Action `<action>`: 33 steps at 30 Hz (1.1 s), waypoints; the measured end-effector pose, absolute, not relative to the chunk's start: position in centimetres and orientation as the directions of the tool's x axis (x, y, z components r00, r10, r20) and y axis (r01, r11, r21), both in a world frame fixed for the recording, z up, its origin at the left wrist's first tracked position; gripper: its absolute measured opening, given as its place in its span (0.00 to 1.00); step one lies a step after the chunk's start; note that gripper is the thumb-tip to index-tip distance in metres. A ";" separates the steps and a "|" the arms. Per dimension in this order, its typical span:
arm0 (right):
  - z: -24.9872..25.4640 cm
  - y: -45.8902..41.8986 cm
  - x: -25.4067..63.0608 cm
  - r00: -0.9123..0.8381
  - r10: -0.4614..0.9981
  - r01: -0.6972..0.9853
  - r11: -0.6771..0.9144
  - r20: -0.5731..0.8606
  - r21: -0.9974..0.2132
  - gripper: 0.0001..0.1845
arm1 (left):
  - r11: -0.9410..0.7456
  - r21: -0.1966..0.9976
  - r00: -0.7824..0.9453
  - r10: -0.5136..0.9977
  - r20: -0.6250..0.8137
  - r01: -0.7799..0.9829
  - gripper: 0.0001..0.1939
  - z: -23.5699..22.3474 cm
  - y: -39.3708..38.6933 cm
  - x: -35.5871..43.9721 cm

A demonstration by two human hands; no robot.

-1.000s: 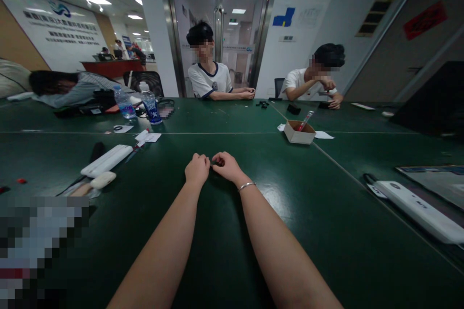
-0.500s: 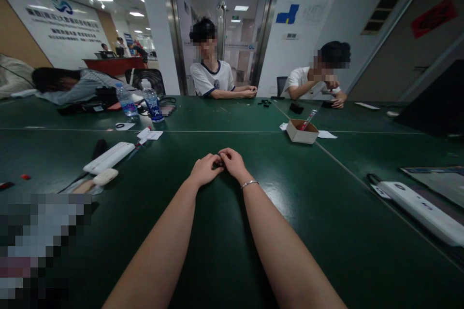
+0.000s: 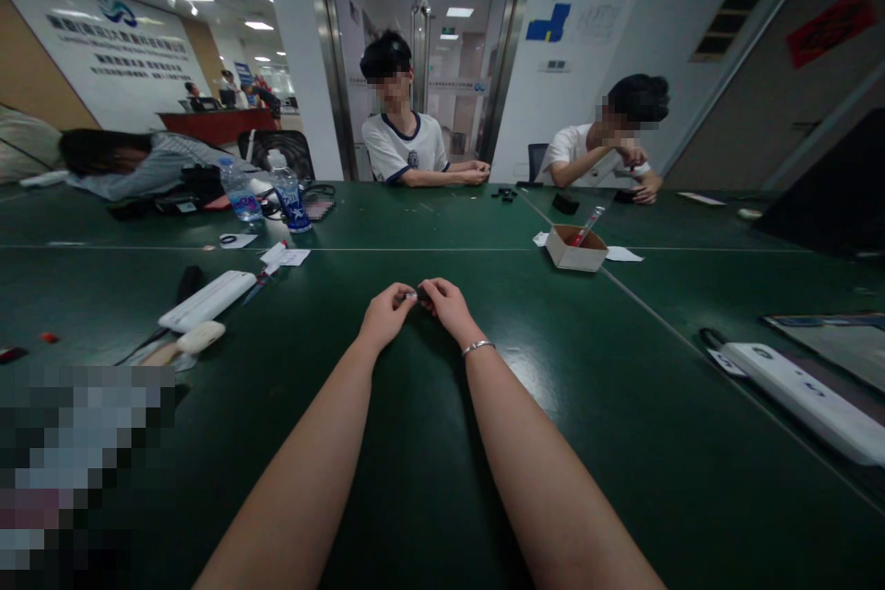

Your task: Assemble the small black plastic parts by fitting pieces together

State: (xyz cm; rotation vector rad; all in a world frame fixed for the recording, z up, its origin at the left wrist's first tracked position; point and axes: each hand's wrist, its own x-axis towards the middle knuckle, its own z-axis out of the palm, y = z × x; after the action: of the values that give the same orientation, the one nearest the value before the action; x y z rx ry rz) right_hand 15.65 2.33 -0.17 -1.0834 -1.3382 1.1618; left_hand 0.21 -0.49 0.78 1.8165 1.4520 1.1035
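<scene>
My left hand [image 3: 385,312] and my right hand [image 3: 448,306] meet fingertip to fingertip over the middle of the green table [image 3: 421,461]. Between them is a small dark piece [image 3: 422,294], pinched in the right fingers; its kind is too small to tell. The left thumb and index finger are pressed together at its left side, where a tiny pale spot shows. Whatever the left fingers grip is mostly hidden. A silver bracelet [image 3: 477,347] circles my right wrist.
An open cardboard box [image 3: 575,253] with a clear tube stands ahead to the right. White power strips lie at left [image 3: 211,300] and right [image 3: 802,396]. Two bottles [image 3: 291,198] stand far left. Across the table sit two people [image 3: 407,147], near small black pieces [image 3: 504,194]; another person rests head-down at left.
My hands have drawn slightly apart at the fingertips, the left shifting a little left. More of the dark piece and a pale spot now show between them.
</scene>
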 end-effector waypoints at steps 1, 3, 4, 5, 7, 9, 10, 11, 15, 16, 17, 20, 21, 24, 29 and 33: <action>-0.1 2.3 15.7 -0.085 0.989 -0.011 0.117 0.117 -0.993 0.19 | -0.257 0.839 0.075 0.965 0.253 0.480 0.09 0.7 -0.4 0.2; 0.1 2.3 15.8 -0.090 0.991 -0.047 0.098 0.102 -0.994 0.20 | -0.238 0.850 0.076 0.970 0.229 0.471 0.10 0.6 -0.3 0.2; 0.1 2.2 15.9 -0.096 0.990 -0.064 0.094 0.100 -0.993 0.20 | -0.220 0.846 0.076 0.975 0.210 0.486 0.12 0.6 -0.3 0.1; 0.1 2.2 15.9 -0.105 0.989 -0.081 0.096 0.104 -0.992 0.21 | -0.203 0.837 0.075 0.978 0.192 0.508 0.14 0.7 -0.4 0.1; 0.1 2.1 16.0 -0.126 0.985 -0.111 0.102 0.116 -0.989 0.21 | -0.182 0.817 0.071 0.983 0.171 0.548 0.19 0.9 -0.6 0.1; 0.2 2.1 16.1 -0.148 0.981 -0.140 0.100 0.121 -0.985 0.21 | -0.168 0.808 0.059 0.985 0.164 0.565 0.23 1.3 -0.8 0.1; 0.2 2.0 16.1 -0.161 0.979 -0.157 0.096 0.122 -0.983 0.22 | -0.159 0.808 0.049 0.986 0.160 0.567 0.24 1.5 -1.0 0.1; 0.2 2.0 16.1 -0.174 0.977 -0.176 0.091 0.122 -0.980 0.22 | -0.149 0.809 0.038 0.987 0.155 0.568 0.26 1.6 -1.1 0.2; 0.2 2.0 16.3 -0.206 0.972 -0.229 0.066 0.115 -0.971 0.23 | -0.121 0.815 -0.001 0.989 0.148 0.567 0.28 2.0 -1.3 0.2; 0.2 2.1 16.3 -0.208 0.972 -0.236 0.062 0.113 -0.970 0.23 | -0.119 0.816 -0.007 0.989 0.149 0.565 0.29 2.0 -1.3 0.2; 0.2 2.1 16.4 -0.211 0.971 -0.242 0.059 0.112 -0.969 0.23 | -0.116 0.818 -0.014 0.989 0.150 0.563 0.29 2.0 -1.3 0.2; 0.1 2.1 16.4 -0.222 0.968 -0.260 0.055 0.115 -0.964 0.21 | -0.099 0.831 -0.034 0.989 0.140 0.547 0.30 2.0 -1.4 0.1; 0.1 2.1 16.4 -0.228 0.966 -0.268 0.054 0.118 -0.962 0.21 | -0.092 0.836 -0.040 0.990 0.135 0.540 0.30 2.0 -1.4 0.1; 0.2 1.9 16.5 -0.249 0.960 -0.302 0.048 0.128 -0.952 0.21 | -0.074 0.850 -0.046 0.992 0.114 0.522 0.30 2.1 -1.5 0.1; 0.3 1.8 16.5 -0.257 0.960 -0.340 0.020 0.114 -0.940 0.21 | -0.074 0.842 -0.075 0.988 0.134 0.535 0.30 2.1 -1.4 0.2; 0.2 1.8 16.5 -0.252 0.961 -0.357 0.015 0.112 -0.934 0.20 | -0.069 0.842 -0.087 0.987 0.135 0.534 0.30 1.9 -1.2 0.3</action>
State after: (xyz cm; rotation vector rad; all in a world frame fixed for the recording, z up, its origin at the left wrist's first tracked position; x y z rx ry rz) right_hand 16.53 1.84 0.23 -0.7507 -1.1520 1.5013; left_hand 0.26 -1.24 1.95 1.6402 1.6597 1.0648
